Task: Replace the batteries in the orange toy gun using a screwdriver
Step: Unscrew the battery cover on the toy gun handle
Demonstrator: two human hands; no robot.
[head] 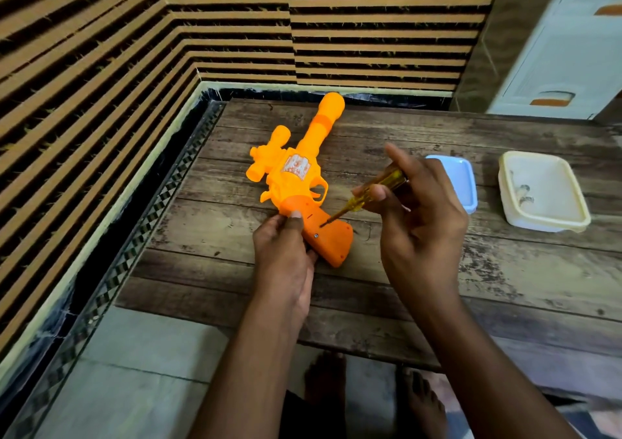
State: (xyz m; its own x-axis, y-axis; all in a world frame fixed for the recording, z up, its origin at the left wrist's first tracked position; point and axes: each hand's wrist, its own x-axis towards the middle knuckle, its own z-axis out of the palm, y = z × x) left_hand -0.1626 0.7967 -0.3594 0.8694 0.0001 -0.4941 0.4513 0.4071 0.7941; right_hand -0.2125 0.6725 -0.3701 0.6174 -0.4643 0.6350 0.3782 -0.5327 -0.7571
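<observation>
**Ana:** Both hands are on the job. Left hand grips the near side of the orange toy gun at its handle, thumb pressed flat on top to pin it down. Right hand pinches the yellow screwdriver between thumb and fingers, index finger stretched out straight.

**Ben:** And the tip?

**Ana:** Planted on the darker orange handle panel, apparently at a screw, though the blade hides the head. A second small screw sits untouched just nearer the person on the same panel.

**Ben:** So where does that leave things?

**Ana:** Early, I'd say. The panel looks closed, flush with the handle, and no batteries show anywhere. Screws out, cover off, cells swapped, cover back on, all of that looks still ahead.

**Ben:** Where's the gun lying?

**Ana:** Flat on the wooden table, barrel pointing away toward the striped wall.

**Ben:** Anything to the right of the gun?

**Ana:** Two pieces. Just right of the gun, half hidden behind the right hand, a pale blue lid or tray; nothing visible on the part that shows. Further right, well apart from the gun, a cream tub holding a few small dark bits, too small to identify.
</observation>
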